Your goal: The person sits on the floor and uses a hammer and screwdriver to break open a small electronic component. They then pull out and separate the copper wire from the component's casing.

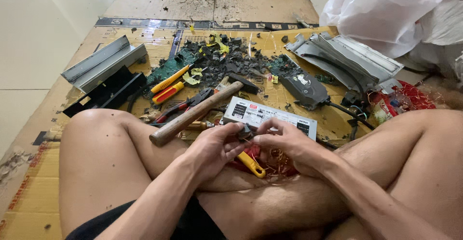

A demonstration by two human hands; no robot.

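Both hands — left (215, 146), right (279, 138) — pinch small dark part (245, 133) over metal box (270, 116).

Both arms are bare from the bottom edge of the view down to the fingers, with no sleeves, gloves, watch or rings showing. The left hand (217, 146) and right hand (282, 138) have short nails, and the fingertips look smudged with dark grime. The forearms carry sparse hair and the wrists show tendons under the surface. Both legs are bare too, knees and shins uncovered, with fine hair along the shins. The only clothing in sight is a pair of black shorts (125, 220), visible at the lower left over one thigh.
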